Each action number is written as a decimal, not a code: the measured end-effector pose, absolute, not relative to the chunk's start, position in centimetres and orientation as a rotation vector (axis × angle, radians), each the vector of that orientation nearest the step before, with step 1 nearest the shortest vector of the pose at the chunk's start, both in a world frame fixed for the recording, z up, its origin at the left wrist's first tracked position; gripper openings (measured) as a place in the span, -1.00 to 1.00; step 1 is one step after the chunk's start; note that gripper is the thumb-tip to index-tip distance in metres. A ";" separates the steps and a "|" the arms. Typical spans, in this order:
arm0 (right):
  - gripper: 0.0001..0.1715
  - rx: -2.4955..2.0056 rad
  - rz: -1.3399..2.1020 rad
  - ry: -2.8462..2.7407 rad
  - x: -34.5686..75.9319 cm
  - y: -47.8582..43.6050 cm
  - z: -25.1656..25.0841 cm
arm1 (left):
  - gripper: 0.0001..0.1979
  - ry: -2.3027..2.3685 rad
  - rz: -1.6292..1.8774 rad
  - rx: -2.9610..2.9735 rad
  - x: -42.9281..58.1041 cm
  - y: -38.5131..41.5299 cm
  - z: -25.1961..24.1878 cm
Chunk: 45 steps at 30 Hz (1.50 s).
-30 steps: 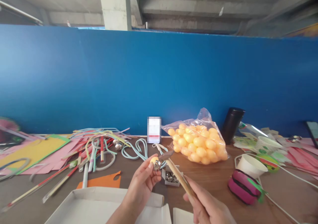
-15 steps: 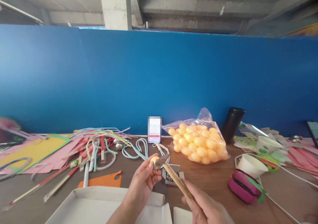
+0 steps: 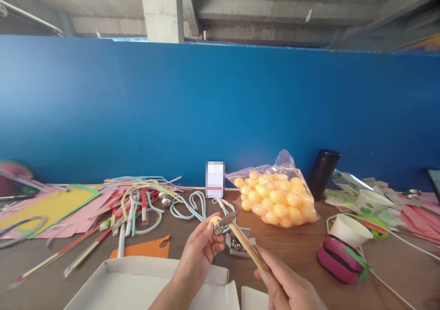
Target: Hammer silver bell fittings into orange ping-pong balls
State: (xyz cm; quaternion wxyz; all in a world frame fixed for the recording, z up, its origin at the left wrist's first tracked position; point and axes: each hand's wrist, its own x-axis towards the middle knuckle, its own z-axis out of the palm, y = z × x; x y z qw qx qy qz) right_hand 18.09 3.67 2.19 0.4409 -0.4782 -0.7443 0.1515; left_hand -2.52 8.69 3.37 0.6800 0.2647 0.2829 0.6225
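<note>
Pinched between the thumb and fingers of my left hand [image 3: 201,250] is a small orange ball [image 3: 215,220], with a shiny silver bell [image 3: 217,228] against its right side. My right hand [image 3: 285,282] is closed round the wooden handle of a small hammer [image 3: 250,250]. The dark metal head of the hammer is right beside the bell; whether they touch I cannot tell. Behind my hands, a small white box [image 3: 239,243] holds several silver bells.
A clear bag of orange balls [image 3: 275,197] stands behind, near a black bottle [image 3: 323,174]. A purple pouch [image 3: 340,258] and paper cup [image 3: 349,229] lie right. Tubes, cords and coloured paper [image 3: 58,209] spread left. A white box lid [image 3: 137,282] is in front.
The hammer head has shifted slightly right, uncovering more of the bell. Both hands keep their holds. The whole view has moved slightly.
</note>
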 end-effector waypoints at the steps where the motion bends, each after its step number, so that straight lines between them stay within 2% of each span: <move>1: -0.49 -1.185 0.380 -1.850 18.1 3.7 2.2 | -0.59 0.633 1.399 0.596 -2.5 8.7 3.3; 12: -0.49 -1.167 0.379 -1.802 17.7 3.6 2.2 | -0.60 0.628 1.398 0.615 -2.5 8.7 3.3; 24: -0.53 -1.175 0.615 -1.724 17.6 3.2 2.8 | -0.57 0.655 1.393 0.628 -2.4 8.7 3.4; 45: -0.53 -1.159 0.546 -1.728 17.5 3.3 2.8 | -0.58 0.664 1.411 0.624 -2.3 8.6 3.5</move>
